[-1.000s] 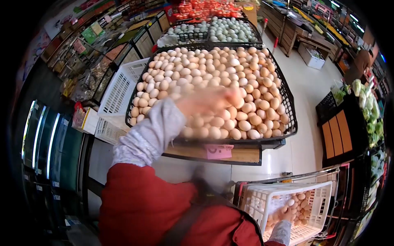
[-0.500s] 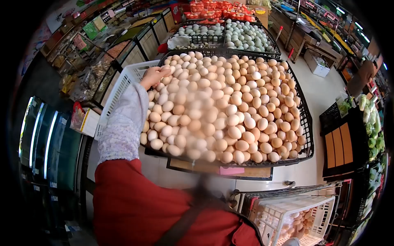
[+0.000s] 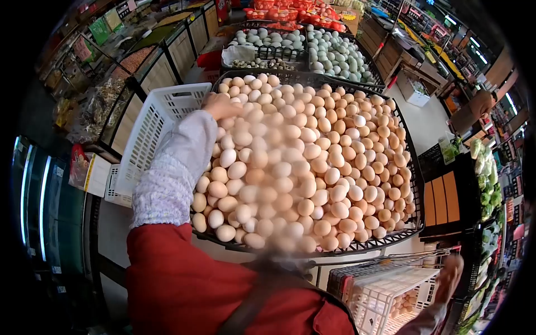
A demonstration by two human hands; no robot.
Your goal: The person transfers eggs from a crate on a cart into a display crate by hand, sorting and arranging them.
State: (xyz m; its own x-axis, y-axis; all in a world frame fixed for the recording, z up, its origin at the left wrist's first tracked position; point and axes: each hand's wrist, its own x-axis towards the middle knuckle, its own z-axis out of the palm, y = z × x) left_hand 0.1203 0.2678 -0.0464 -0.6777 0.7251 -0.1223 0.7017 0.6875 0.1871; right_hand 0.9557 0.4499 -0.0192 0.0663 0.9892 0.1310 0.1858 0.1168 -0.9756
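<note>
Pale floor tiles run between the displays of an indoor market, with leafy green vegetables stacked along the right side and lit strips on dark glass panels at the far left. Directly in front of the person, a wide black crate carries a broad heap of brown and cream eggs.

The left hand reaches to the crate's far left corner, its fingers bent downward and touching the eggs there; whether it grips one cannot be told. Its sleeve passes over the near part of a white plastic basket, which sits just beside the crate, to the left of this hand. The heap spreads from under the fingers toward the right and back toward the person. Beyond the hand are small speckled eggs, with pale green eggs farther to its right and red packages behind them.

The right hand is well apart from the left, low on the right, and blurred; whether it is open, closed or holding something cannot be told. It is near the right end of a metal shopping cart. To its left, a white crate rests tilted in the cart with more brown eggs inside.
</note>
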